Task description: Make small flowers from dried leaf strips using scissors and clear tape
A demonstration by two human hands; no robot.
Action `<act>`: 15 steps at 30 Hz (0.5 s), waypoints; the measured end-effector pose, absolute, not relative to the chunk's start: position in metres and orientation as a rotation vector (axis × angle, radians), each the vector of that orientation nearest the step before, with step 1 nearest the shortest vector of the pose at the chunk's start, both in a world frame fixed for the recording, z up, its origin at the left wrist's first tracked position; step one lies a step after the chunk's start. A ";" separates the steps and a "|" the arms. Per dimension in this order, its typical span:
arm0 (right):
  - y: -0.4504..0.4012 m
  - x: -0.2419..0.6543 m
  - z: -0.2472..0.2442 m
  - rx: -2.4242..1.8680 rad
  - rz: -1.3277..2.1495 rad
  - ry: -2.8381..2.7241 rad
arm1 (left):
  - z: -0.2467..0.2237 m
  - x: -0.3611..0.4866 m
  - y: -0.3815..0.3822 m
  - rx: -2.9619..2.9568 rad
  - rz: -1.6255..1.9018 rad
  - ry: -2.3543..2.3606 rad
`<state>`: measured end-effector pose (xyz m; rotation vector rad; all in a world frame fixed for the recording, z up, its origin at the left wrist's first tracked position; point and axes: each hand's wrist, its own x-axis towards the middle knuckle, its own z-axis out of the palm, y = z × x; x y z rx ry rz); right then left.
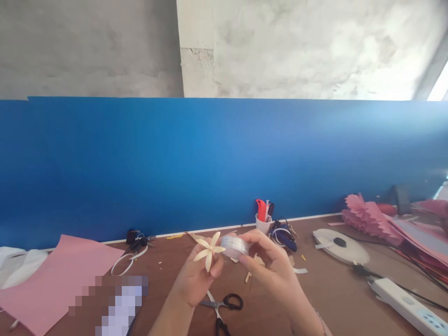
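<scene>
A cream paper flower point(209, 251) with several narrow petals is held in my left hand point(199, 275), its face turned toward me. My right hand point(271, 261) grips a roll of clear tape point(233, 246) between thumb and fingers, close beside the flower's right petals. Whether tape touches the flower is too small to tell. Below the hands, black-handled scissors point(217, 305) lie spread on the brown table point(259, 312). Small cream scraps lie behind and under my right hand.
Pink paper point(63, 280) covers the left side. At the back stand a white cup point(262, 225) with pens and a blue partition point(140, 163). A white disc point(341, 246), a power strip point(406, 303) and folded pink paper point(371, 221) are on the right.
</scene>
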<state>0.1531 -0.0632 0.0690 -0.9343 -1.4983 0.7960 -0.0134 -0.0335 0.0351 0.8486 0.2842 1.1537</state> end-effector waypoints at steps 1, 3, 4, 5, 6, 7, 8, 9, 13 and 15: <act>-0.064 0.152 0.071 -0.930 0.800 -1.522 | 0.034 -0.013 -0.033 0.868 1.139 0.293; -0.067 0.151 0.073 -0.909 0.841 -1.535 | 0.032 -0.013 -0.034 0.891 1.119 0.304; -0.067 0.150 0.073 -0.902 0.858 -1.538 | 0.031 -0.013 -0.034 0.895 1.114 0.299; -0.068 0.150 0.074 -0.898 0.868 -1.543 | 0.030 -0.013 -0.034 0.894 1.107 0.286; -0.068 0.150 0.074 -0.894 0.878 -1.550 | 0.029 -0.013 -0.033 0.889 1.097 0.263; -0.068 0.150 0.073 -0.885 0.896 -1.556 | 0.028 -0.013 -0.033 0.880 1.089 0.232; -0.069 0.151 0.073 -0.872 0.928 -1.559 | 0.028 -0.013 -0.033 0.866 1.084 0.199; -0.069 0.152 0.074 -0.857 0.975 -1.555 | 0.028 -0.013 -0.033 0.851 1.081 0.170; -0.072 0.152 0.075 -0.867 1.201 -1.449 | 0.029 -0.013 -0.032 0.827 1.065 0.138; -0.072 0.151 0.074 -0.929 1.306 -1.376 | 0.029 -0.012 -0.033 0.832 1.054 0.161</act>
